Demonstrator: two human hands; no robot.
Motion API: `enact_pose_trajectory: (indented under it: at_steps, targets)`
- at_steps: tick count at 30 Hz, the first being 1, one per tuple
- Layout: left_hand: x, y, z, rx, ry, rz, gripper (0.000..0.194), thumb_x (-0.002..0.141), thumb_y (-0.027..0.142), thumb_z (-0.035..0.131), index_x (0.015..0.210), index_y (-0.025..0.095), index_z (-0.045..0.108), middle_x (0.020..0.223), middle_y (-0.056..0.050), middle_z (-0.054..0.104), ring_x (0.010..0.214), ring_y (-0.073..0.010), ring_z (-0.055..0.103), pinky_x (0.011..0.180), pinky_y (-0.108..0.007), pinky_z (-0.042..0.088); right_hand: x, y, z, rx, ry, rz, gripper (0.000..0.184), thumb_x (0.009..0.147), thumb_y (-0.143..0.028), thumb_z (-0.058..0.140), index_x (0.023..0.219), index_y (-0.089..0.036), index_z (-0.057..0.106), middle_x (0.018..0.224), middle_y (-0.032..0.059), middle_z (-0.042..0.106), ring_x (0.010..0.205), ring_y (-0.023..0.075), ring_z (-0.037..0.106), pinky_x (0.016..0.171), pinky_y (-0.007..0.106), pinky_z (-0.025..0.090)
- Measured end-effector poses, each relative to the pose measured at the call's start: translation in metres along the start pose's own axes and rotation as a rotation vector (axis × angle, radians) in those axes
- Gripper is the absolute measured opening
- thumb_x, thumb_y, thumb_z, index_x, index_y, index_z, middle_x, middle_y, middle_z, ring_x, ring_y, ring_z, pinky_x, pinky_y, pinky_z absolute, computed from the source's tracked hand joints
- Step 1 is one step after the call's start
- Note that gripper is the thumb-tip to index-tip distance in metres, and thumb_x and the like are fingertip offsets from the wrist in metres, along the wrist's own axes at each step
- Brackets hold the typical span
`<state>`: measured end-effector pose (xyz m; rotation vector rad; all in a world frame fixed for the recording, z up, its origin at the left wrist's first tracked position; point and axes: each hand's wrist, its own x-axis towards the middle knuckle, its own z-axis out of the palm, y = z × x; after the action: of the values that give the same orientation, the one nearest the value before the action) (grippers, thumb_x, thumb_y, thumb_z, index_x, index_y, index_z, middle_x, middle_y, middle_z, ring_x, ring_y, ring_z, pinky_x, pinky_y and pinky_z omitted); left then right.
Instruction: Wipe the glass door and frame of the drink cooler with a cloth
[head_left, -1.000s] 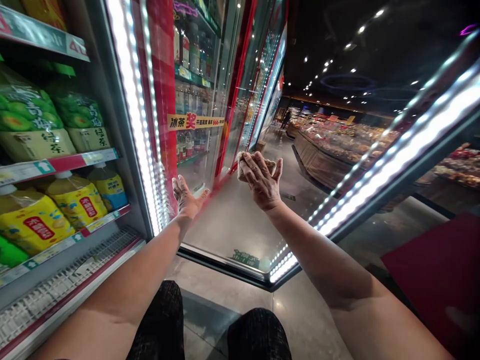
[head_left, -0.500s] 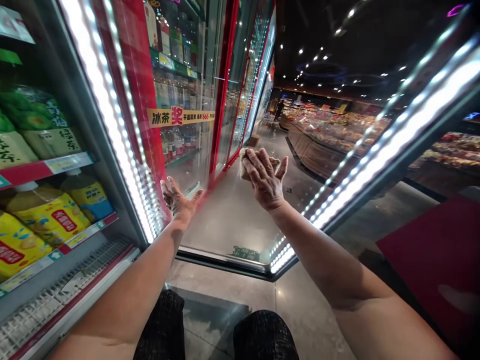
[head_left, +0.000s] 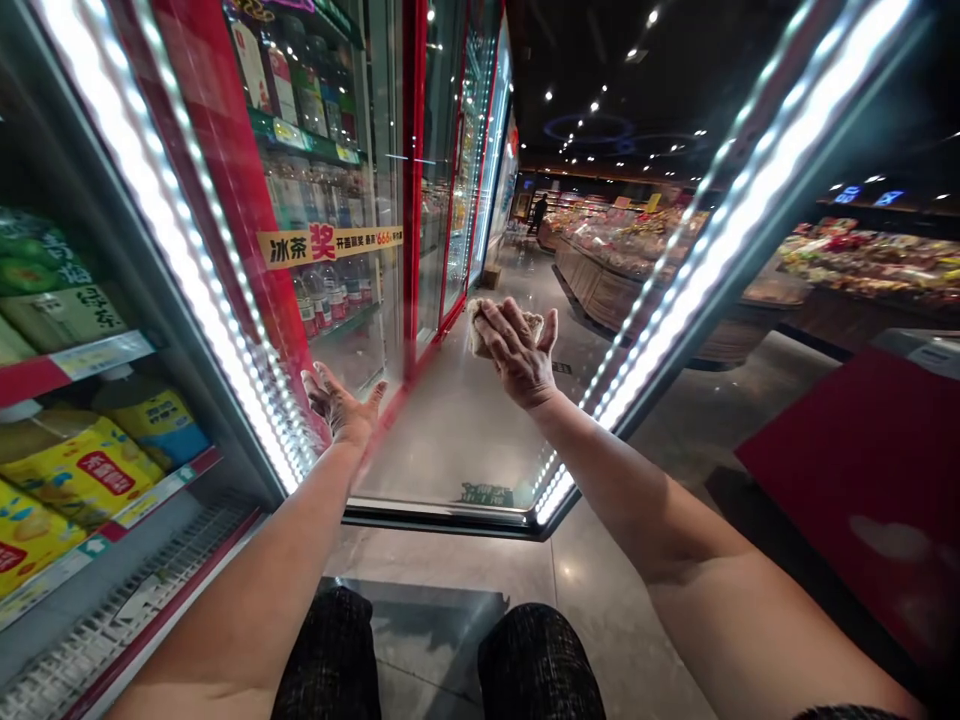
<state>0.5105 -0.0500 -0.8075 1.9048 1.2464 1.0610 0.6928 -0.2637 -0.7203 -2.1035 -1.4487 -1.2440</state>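
Observation:
An open glass cooler door [head_left: 427,425] with bright light strips along both sides stands in front of me. My right hand [head_left: 517,345] presses a folded, light-brown cloth [head_left: 481,335] flat against the glass, with fingers stretched over it. Most of the cloth is hidden under the palm and fingers. Lower and to the left, my left hand [head_left: 341,405] is spread wide near the left light strip [head_left: 225,300]. It holds nothing and appears to rest on the same pane.
Cooler shelves to the left carry yellow-labelled drink packs [head_left: 101,465]. Through the glass, red-framed coolers [head_left: 415,200] line the aisle. A wood-sided produce display [head_left: 600,285] stands farther off, and a red panel [head_left: 862,460] is at right.
The view has turned slightly right, so the scene sits farther left. My right hand and the cloth have shifted a little down and left on the glass. My left hand stays spread.

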Motion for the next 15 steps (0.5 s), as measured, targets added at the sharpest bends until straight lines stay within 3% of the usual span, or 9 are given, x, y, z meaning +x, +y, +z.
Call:
enact_pose_trajectory:
  at_steps: [5,11,15]
  targets:
    - [0.003,-0.005,0.004,0.01,0.02,0.046,0.122,0.079,0.051,0.083,0.166,0.009,0.008,0.173,-0.028,0.002,0.163,-0.0381,0.002,0.133,-0.052,0.007,0.005,0.016,-0.008,-0.022,0.091,0.126,0.048,0.105,-0.022,0.047,0.152,-0.03,0.054,0.161,0.0128,0.049,0.158,0.0288,0.035,0.129,0.072,0.001]
    - [0.006,-0.008,0.007,0.017,0.021,0.047,0.125,0.076,0.053,0.085,0.166,0.012,0.007,0.173,-0.028,0.005,0.163,-0.0382,0.002,0.132,-0.055,0.011,-0.035,0.015,0.012,-0.001,-0.005,0.04,0.049,0.106,-0.018,0.045,0.151,-0.032,0.054,0.156,0.0087,0.057,0.154,0.0261,0.043,0.129,0.072,0.002]
    - [0.005,-0.007,0.006,0.029,0.036,0.057,0.124,0.078,0.052,0.084,0.166,0.01,0.008,0.172,-0.029,0.008,0.162,-0.0402,0.004,0.132,-0.056,0.011,-0.024,0.029,0.0,-0.027,0.016,0.096,0.048,0.107,-0.021,0.044,0.153,-0.033,0.053,0.159,0.0093,0.053,0.156,0.0268,0.039,0.128,0.073,0.0]
